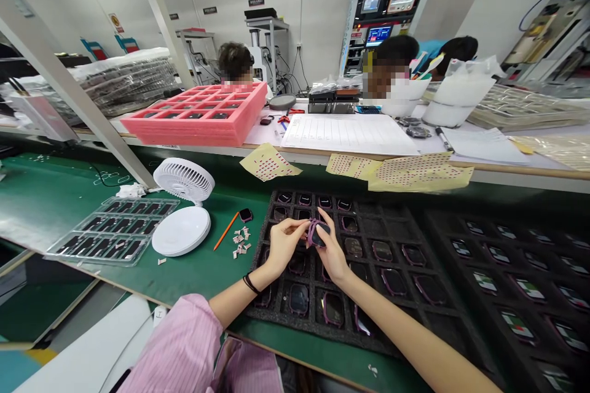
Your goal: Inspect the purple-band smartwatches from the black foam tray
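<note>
Above a black foam tray [369, 212], my two hands meet around a small purple-framed watch case [319, 234] with a dark face. My right hand [332, 252] grips the case from the right, its thumb across the face. From the left, my left hand [286, 242] pinches the purple edge between thumb and fingertips; whether a separate small part is in that pinch I cannot make out. Several similar watch cases [298, 298] lie in the tray's square pockets, below and around my hands.
A white desk fan [182, 230], an orange pencil-like stick [225, 231], small pale pieces [241, 242] and a clear tray of black parts [110, 230] lie left. Another foam tray [461, 295] stands right. A shelf ahead bears a pink foam tray [193, 129] and papers [345, 133]. People sit beyond.
</note>
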Demonstrator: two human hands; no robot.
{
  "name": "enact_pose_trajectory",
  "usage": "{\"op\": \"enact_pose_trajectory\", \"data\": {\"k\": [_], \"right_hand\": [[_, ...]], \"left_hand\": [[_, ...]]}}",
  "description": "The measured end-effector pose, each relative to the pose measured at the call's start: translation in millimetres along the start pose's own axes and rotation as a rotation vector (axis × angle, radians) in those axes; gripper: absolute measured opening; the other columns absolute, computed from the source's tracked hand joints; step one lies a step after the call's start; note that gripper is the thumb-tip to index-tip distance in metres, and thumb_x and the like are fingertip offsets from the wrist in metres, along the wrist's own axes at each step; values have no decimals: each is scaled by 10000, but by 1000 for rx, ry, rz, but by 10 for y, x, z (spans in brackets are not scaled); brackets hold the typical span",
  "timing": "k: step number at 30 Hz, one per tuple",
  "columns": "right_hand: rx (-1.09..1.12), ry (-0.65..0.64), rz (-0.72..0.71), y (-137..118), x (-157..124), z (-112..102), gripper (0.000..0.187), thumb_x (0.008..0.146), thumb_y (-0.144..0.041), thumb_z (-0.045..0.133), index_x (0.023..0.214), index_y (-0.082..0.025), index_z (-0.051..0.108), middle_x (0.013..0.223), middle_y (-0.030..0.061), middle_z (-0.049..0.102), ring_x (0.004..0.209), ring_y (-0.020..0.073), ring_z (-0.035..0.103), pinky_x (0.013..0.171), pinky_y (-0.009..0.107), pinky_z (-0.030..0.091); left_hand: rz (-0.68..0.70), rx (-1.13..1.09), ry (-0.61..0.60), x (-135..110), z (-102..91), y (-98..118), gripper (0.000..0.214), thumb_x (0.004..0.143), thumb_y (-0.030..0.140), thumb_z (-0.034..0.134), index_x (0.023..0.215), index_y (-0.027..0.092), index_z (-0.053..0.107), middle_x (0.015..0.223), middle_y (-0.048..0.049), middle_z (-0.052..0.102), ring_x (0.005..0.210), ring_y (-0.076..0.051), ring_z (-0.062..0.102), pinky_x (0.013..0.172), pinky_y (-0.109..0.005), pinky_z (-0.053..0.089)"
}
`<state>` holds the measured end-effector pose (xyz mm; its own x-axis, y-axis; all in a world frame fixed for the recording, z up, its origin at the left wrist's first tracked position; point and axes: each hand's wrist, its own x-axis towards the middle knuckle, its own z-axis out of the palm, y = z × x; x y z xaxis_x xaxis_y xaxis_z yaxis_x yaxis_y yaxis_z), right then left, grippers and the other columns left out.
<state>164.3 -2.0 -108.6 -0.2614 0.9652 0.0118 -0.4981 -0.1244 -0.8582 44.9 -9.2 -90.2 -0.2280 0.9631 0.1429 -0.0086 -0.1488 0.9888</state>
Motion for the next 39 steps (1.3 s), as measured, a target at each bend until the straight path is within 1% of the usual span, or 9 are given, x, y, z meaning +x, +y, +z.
{"op": "enact_pose_trajectory", "data": {"k": [6,12,18,20,23,25,28,34,39], "right_hand": [[24,123,-101,-5,60,-44,519,790,-398,643,1286,-372,489,1330,-18,514,1156,185,516,926,317,451],[29,111,-74,-32,60,-61,601,783,-452,642,1349,-386,452,1352,-36,524,1228,194,479,1014,341,388],[-35,-1,58,17,-36,-18,670,768,-455,668,1382,-406,403,1259,-46,595,1093,179,574,908,299,448],[-70,-66,120,28,-58,1,688,778,-449,662,1402,-391,375,1149,-34,644,936,168,628,799,290,475],[-75,-102,149,6,-67,28,736,783,-453,655,1435,-342,331,947,-17,682,786,171,644,667,288,469],[-52,-84,147,-23,-62,35,755,776,-459,659,1440,-319,328,860,-17,675,755,178,644,633,290,459],[-24,-57,157,-48,-54,32,747,772,-451,662,1432,-309,345,814,-17,664,742,187,645,619,300,453],[15,-69,163,-55,-70,47,690,799,-420,637,1423,-312,362,852,-5,672,770,195,649,644,320,459],[68,-74,155,-99,-69,78,670,802,-420,631,1414,-310,380,878,9,675,758,199,636,644,333,461]], "left_hand": [[135,102,-193,-60,-2,3,368,823,279,599,1176,190,657,787,-35,619,660,-100,526,608,-213,450],[-146,6,-657,-87,-133,-5,780,868,337,561,1486,156,120,399,114,426,335,-49,314,405,-160,269],[-162,140,-755,-107,-430,80,716,902,382,502,1486,152,158,431,97,459,351,-57,338,418,-168,288],[-95,341,-754,-74,-666,161,578,908,365,491,1434,175,346,596,26,591,469,-69,434,501,-184,366],[75,816,-557,-37,-1106,237,282,880,328,527,1069,184,679,882,-41,641,723,-119,553,688,-228,441],[63,1052,-470,-51,-1371,215,186,845,307,562,904,187,692,917,-44,616,810,-156,574,769,-265,455],[7,1143,-419,-116,-1612,88,123,808,261,585,883,188,650,973,-62,588,935,-207,569,827,-310,466],[-42,1170,-389,-123,-1652,-81,68,801,204,546,763,178,597,957,-83,576,973,-243,564,843,-362,477],[-1,1086,-390,-50,-1438,133,129,841,262,523,764,176,582,847,-61,610,846,-202,594,785,-320,488]]}}
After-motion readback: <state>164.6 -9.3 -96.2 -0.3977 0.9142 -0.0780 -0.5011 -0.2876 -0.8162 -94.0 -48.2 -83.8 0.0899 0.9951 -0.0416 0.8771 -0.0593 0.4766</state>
